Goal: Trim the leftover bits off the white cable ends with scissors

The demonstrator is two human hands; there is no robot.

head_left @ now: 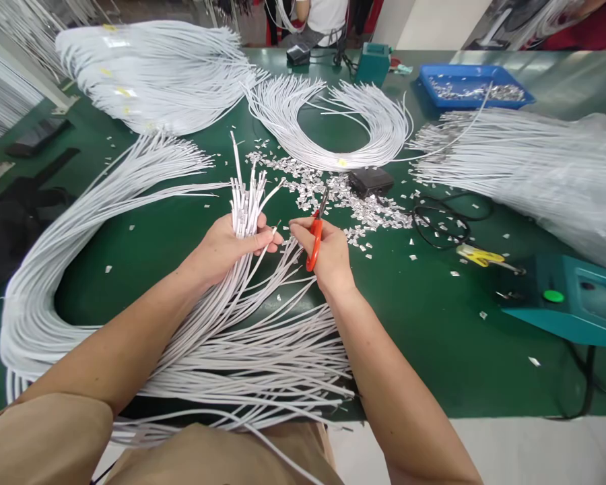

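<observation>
A bunch of white cables [243, 210] stands upright in my left hand [227, 248], its ends fanned above the fist. One cable end pokes out past my left thumb toward my right hand [329, 252]. Orange-handled scissors [315, 241] are held in my right hand, blades pointing up and away from me. My right thumb and forefinger come together near that cable end; whether they pinch it I cannot tell. Below both hands, many loose white cables [262, 357] spread across the green table [414, 364] and curve round to the left.
Small silvery scraps [303, 182] lie scattered beyond my hands, around a black box [371, 180]. Coiled cables [328, 158] and a blue tray [475, 101] are at the back. Right: plastic-covered cables [540, 162], a teal machine [560, 296], yellow-handled tool [479, 254]. A person [328, 17] sits beyond.
</observation>
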